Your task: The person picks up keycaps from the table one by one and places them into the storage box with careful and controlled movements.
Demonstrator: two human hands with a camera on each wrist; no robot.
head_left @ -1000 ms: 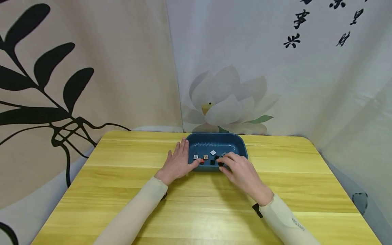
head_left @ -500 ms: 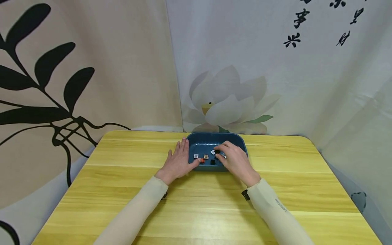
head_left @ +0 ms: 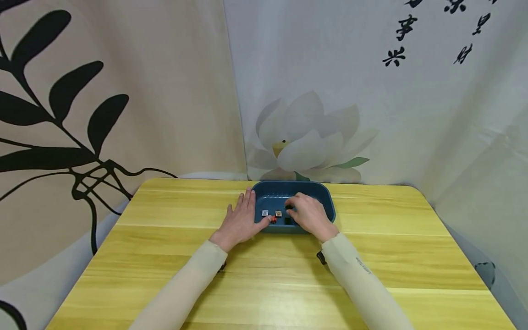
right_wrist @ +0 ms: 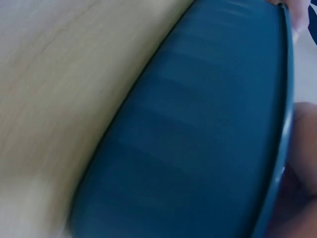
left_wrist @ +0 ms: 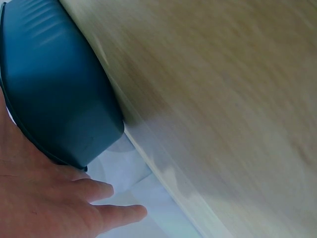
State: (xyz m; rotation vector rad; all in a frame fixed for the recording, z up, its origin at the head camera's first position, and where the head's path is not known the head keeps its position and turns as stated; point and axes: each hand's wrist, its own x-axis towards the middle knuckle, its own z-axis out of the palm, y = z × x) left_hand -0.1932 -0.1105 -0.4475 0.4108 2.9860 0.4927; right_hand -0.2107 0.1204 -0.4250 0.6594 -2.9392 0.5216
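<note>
A dark blue rectangular tray (head_left: pixel 284 184) stands near the table's far edge. My left hand (head_left: pixel 236 223) lies with fingers extended along its left end, thumb over the front rim beside a small red piece (head_left: pixel 273 220). In the left wrist view that hand (left_wrist: pixel 49 203) is against the tray's rim. My right hand (head_left: pixel 310 216) reaches into the tray and pinches a small black square piece (head_left: pixel 289 207) between thumb and fingers. A white printed square piece (head_left: pixel 265 213), a tan one (head_left: pixel 278 213) and another black one (head_left: pixel 287 221) lie in the tray. The right hand covers the tray's right part.
The tray rests on a yellow wood-grain table (head_left: pixel 264 284). Behind the table hangs a pale curtain (head_left: pixel 185 91) with printed leaves, a lotus and black characters. The tray's ribbed outer wall (right_wrist: pixel 173 124) fills much of the right wrist view.
My right hand has moved left and away from me inside the tray, picking up a black piece from near the front right. The left hand has stayed in place.
</note>
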